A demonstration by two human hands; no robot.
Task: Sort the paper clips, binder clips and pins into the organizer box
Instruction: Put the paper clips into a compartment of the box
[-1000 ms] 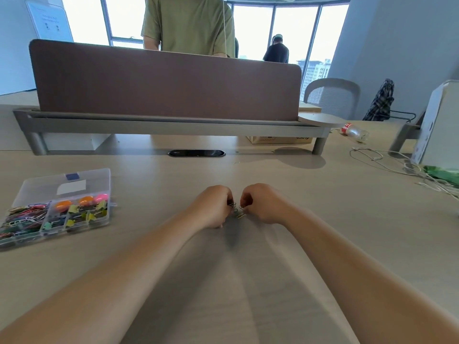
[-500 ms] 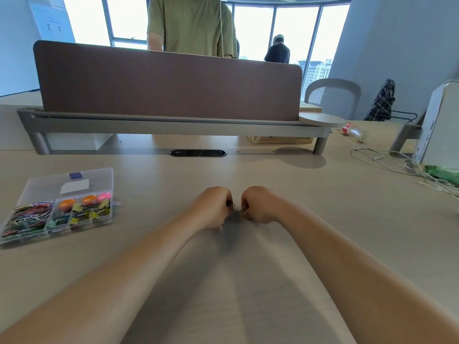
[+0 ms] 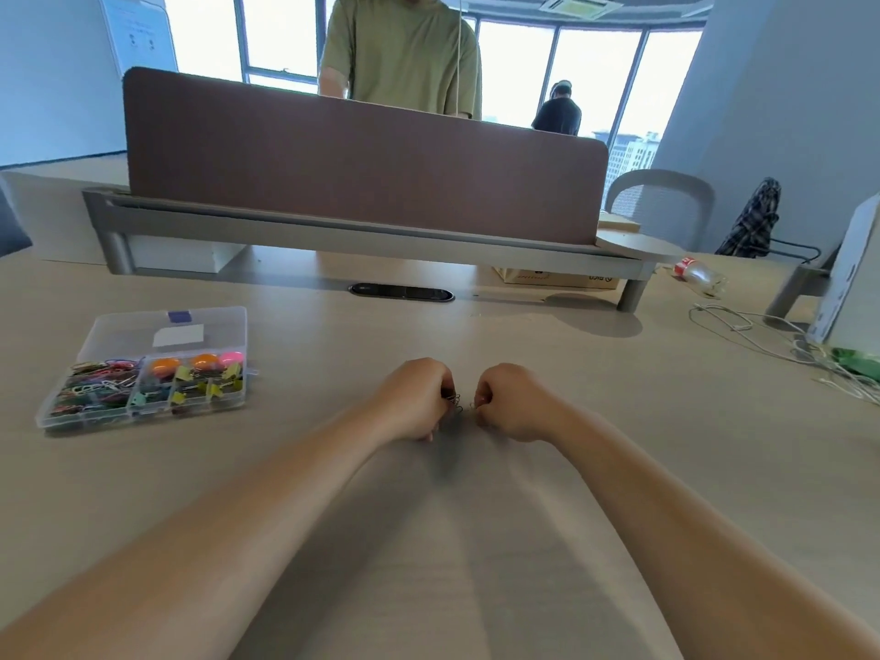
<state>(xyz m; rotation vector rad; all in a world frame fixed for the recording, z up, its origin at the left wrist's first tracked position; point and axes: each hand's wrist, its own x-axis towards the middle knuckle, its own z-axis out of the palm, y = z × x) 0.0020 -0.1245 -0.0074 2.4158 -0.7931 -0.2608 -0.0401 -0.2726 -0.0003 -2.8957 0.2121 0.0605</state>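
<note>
Paper clips (image 3: pixel 456 402) of thin silver wire, a small tangled bunch, sat in the head view well to the right of the clear plastic organizer box (image 3: pixel 138 418), held just above the pale wooden desk (image 3: pixel 619 445) between two fists. The left hand (image 3: pixel 419 397), the nearer one to the box, had its fingers curled tight and pinched one side of the bunch. The right hand (image 3: pixel 512 404), farther from the box, was curled likewise and pinched at the other side, though the wire was too small to tell whether it held the same linked piece. The box lay with its lid (image 3: pixel 166 331) folded back, coloured wire clips (image 3: pixel 90 388) at its left end, and yellow and green binder clips (image 3: pixel 209 385) and round orange and pink pins (image 3: pixel 166 365) in the compartments beside them. The step in hand looked like pulling linked clips apart. A sharp tug could have freed them suddenly, sending one skittering across the desk away from the box, or bent the wire out of shape. Carrying the paper clips all the way across to the box in a light pinch could also have shed one, and a careless drop could have landed it among the binder clips.
</note>
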